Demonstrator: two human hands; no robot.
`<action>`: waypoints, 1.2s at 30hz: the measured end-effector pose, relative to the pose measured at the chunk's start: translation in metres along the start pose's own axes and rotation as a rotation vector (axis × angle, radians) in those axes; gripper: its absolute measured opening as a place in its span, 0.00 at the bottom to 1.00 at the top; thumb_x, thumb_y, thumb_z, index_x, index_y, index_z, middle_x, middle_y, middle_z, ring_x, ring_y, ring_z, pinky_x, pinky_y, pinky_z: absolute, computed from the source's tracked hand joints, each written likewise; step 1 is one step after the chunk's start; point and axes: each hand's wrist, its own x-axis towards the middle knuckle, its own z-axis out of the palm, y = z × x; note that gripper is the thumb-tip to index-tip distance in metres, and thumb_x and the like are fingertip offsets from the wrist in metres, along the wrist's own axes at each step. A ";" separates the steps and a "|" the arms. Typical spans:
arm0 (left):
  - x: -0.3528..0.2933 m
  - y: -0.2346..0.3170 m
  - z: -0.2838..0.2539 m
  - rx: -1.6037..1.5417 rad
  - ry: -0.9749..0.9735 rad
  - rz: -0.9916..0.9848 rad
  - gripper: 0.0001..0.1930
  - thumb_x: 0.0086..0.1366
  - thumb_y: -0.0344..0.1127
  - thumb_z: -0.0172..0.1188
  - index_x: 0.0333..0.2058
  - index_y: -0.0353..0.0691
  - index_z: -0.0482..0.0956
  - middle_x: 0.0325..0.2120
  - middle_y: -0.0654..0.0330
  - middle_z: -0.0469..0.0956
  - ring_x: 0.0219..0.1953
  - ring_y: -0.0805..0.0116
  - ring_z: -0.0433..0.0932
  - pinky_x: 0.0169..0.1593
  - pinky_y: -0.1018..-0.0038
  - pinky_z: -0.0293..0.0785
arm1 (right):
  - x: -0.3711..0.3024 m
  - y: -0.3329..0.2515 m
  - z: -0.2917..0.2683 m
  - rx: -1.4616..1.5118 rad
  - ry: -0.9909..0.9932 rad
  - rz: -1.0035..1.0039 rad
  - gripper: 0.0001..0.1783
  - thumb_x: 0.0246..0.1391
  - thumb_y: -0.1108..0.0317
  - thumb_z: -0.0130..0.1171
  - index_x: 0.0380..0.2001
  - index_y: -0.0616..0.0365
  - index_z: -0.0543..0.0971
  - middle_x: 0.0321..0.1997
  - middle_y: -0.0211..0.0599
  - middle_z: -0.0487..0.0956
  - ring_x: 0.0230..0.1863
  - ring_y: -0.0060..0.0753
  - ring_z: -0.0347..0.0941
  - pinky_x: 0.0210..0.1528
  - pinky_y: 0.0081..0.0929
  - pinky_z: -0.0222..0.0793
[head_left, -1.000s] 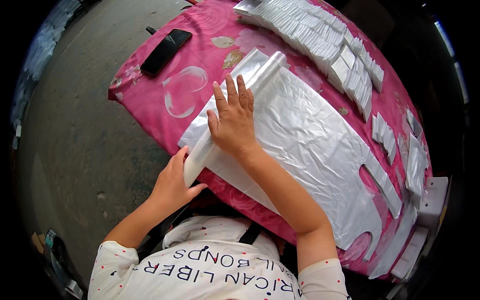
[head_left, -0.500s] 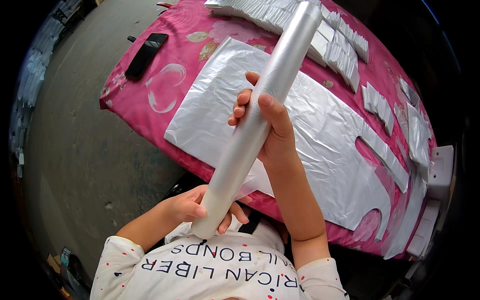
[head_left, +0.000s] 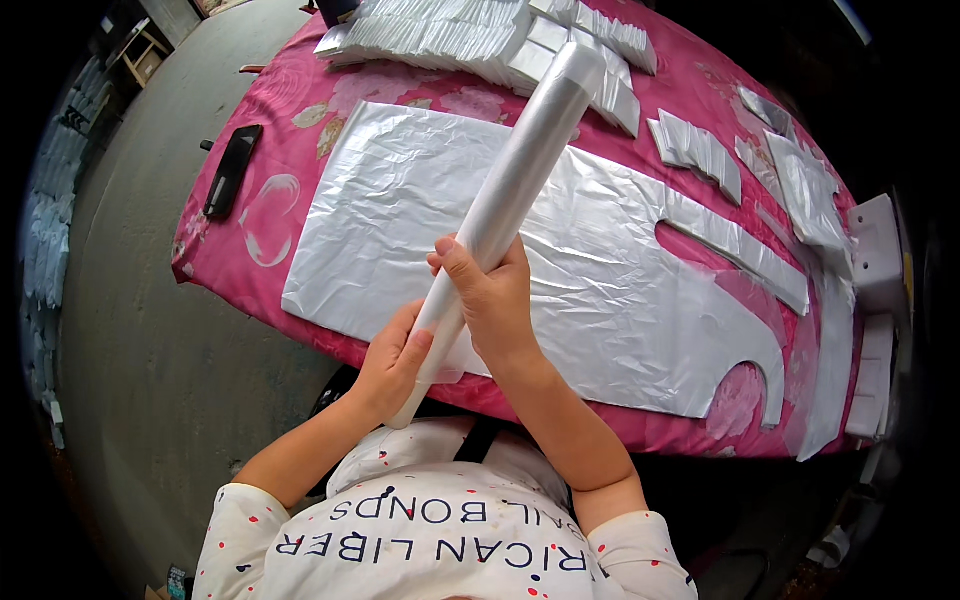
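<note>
A long roll of thin translucent plastic film (head_left: 518, 165) slants across the view, its far end over the table and its near end by my waist. My left hand (head_left: 392, 362) grips the lower part, close to the bare pale core end. Higher up, my right hand (head_left: 488, 295) is wrapped round the roll, thumb on top. A small loose flap of film hangs near the lower end. Beneath the roll, a stack of flat white plastic vest bags (head_left: 620, 290) with cut-out handles lies spread on the table.
The table wears a pink flowered cloth (head_left: 235, 295). A black phone (head_left: 233, 172) lies at its left. Rows of folded white bags (head_left: 430, 35) line the far side, with a smaller bundle (head_left: 697, 155) to the right. White plastic holders (head_left: 880, 255) stand at the right edge.
The roll has come down and tilted a little lower. My right hand has slid toward its near end, and my left hand has closed round the lower part, nearer the right.
</note>
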 end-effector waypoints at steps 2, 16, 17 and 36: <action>-0.003 -0.008 -0.002 0.089 -0.019 -0.046 0.27 0.65 0.54 0.47 0.52 0.37 0.65 0.33 0.61 0.72 0.34 0.75 0.71 0.37 0.77 0.69 | -0.001 0.004 -0.009 -0.044 0.000 0.026 0.30 0.48 0.63 0.64 0.48 0.65 0.62 0.34 0.39 0.73 0.34 0.29 0.74 0.38 0.29 0.72; -0.059 -0.038 -0.063 -0.494 -0.529 -0.851 0.37 0.58 0.62 0.45 0.49 0.28 0.67 0.17 0.61 0.68 0.19 0.73 0.69 0.29 0.78 0.68 | 0.042 -0.047 -0.148 -0.358 0.168 0.119 0.14 0.55 0.60 0.54 0.36 0.60 0.76 0.32 0.29 0.78 0.23 0.10 0.65 0.25 0.11 0.61; -0.059 -0.038 -0.063 -0.515 -0.532 -0.855 0.39 0.57 0.64 0.45 0.49 0.28 0.67 0.17 0.61 0.68 0.19 0.73 0.69 0.29 0.78 0.68 | 0.043 -0.047 -0.149 -0.384 0.113 0.145 0.13 0.55 0.60 0.54 0.36 0.59 0.77 0.31 0.29 0.78 0.23 0.10 0.65 0.25 0.11 0.61; -0.055 -0.045 -0.064 -0.594 -0.565 -0.856 0.45 0.45 0.59 0.63 0.51 0.25 0.64 0.24 0.50 0.75 0.19 0.70 0.72 0.27 0.75 0.70 | 0.040 -0.044 -0.135 -0.527 -0.163 0.279 0.08 0.52 0.65 0.60 0.27 0.59 0.77 0.21 0.23 0.73 0.21 0.12 0.64 0.23 0.12 0.60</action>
